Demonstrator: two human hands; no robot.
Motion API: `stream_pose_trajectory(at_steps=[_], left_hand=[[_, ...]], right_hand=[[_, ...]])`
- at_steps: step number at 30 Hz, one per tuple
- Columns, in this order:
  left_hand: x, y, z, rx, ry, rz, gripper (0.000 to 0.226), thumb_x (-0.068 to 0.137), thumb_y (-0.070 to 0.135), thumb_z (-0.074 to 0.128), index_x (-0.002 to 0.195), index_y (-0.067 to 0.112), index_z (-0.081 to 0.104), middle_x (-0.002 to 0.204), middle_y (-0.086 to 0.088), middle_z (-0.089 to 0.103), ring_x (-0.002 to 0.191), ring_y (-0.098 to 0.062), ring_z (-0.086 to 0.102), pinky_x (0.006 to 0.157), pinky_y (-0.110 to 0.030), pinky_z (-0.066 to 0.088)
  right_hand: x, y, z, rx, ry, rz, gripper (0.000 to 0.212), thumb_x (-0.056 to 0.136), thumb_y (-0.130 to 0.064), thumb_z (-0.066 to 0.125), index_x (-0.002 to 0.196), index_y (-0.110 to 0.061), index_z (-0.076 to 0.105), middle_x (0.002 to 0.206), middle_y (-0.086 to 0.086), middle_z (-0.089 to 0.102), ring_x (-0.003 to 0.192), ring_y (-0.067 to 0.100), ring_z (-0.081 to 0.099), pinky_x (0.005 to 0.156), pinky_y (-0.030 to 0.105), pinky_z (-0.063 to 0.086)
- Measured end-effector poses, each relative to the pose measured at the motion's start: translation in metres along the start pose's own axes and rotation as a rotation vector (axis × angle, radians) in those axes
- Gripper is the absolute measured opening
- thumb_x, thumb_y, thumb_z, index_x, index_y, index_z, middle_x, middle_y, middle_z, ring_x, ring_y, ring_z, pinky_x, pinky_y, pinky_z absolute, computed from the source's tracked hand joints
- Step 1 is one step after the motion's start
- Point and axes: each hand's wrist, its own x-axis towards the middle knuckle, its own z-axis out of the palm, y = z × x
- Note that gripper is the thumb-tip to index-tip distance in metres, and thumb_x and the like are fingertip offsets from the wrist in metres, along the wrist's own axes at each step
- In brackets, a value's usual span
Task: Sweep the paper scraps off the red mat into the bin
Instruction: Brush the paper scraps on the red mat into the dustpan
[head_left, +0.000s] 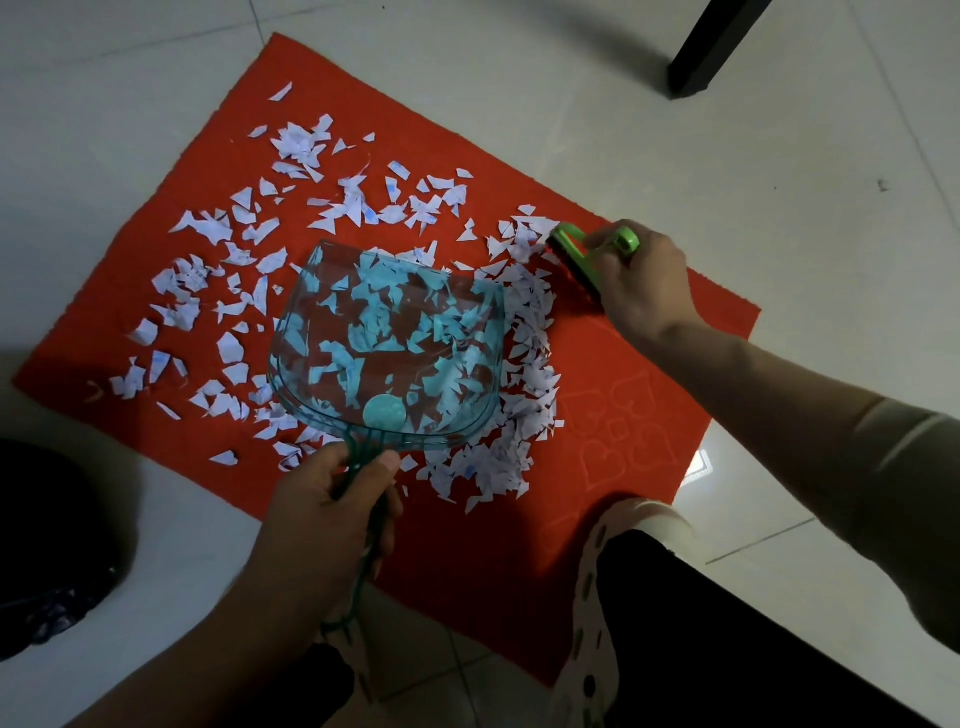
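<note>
Scraps (530, 379) spread across mat (623, 395); left hand (322, 509) fingers wrapped round dustpan (389, 353) handle; right hand (644, 280) fingers curled round brush (576, 260). Advice: pan lip flat, short strokes toward it.

Nothing readable here tbh. The paper scraps (298, 143) carry faint blue and dark scribbles, but they're too small and blurry to make out. The red mat (639, 358) just has heart outlines (605, 460) pressed into it.

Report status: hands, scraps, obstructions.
Left hand grips dustpan handle, right hand grips green brush. Paper scraps strewn over red mat. Slippered foot on mat's near edge.
</note>
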Motion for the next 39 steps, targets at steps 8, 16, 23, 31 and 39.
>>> stream_pose_trajectory(at_steps=[8,16,23,31,39], left_hand=[[0.0,-0.002,0.0,-0.015,-0.003,-0.011,0.02,0.095,0.021,0.051,0.082,0.008,0.059,0.048,0.0,0.06,0.034,-0.008,0.048,0.035,-0.018,0.042],[0.002,-0.002,-0.001,-0.031,0.009,0.001,0.018,0.094,0.021,0.051,0.084,0.009,0.059,0.051,0.0,0.06,0.036,-0.009,0.049,0.034,-0.019,0.043],[0.002,-0.002,-0.001,-0.03,0.019,0.002,0.019,0.095,0.022,0.05,0.084,0.009,0.057,0.05,0.0,0.06,0.036,-0.009,0.049,0.034,-0.018,0.042],[0.0,-0.001,-0.002,-0.027,0.05,0.052,0.025,0.095,0.023,0.049,0.08,0.004,0.055,0.051,-0.001,0.06,0.036,-0.008,0.049,0.036,-0.016,0.043],[0.0,-0.003,-0.003,-0.042,0.062,0.06,0.025,0.096,0.022,0.05,0.08,0.004,0.056,0.051,-0.002,0.06,0.037,-0.01,0.049,0.036,-0.017,0.042]], right_hand=[[0.005,0.001,-0.002,-0.052,0.013,0.056,0.025,0.097,-0.016,0.043,0.112,-0.009,0.063,0.089,0.007,0.057,0.065,0.023,0.056,0.06,0.038,0.05],[-0.017,-0.006,0.004,0.081,-0.038,-0.029,0.021,0.097,-0.018,0.045,0.102,-0.016,0.066,0.086,-0.004,0.058,0.066,0.005,0.054,0.052,0.024,0.048],[-0.015,0.0,0.004,-0.02,-0.031,0.034,0.021,0.1,-0.017,0.043,0.11,-0.014,0.062,0.088,0.002,0.056,0.06,0.005,0.05,0.05,0.026,0.046],[-0.031,-0.006,0.009,0.121,-0.067,-0.028,0.019,0.095,-0.016,0.046,0.099,-0.02,0.064,0.091,-0.001,0.062,0.07,0.002,0.056,0.044,0.005,0.039],[-0.029,-0.004,0.006,0.005,-0.092,0.014,0.021,0.1,-0.02,0.044,0.109,-0.013,0.061,0.086,0.002,0.06,0.063,0.014,0.057,0.055,0.035,0.053]])
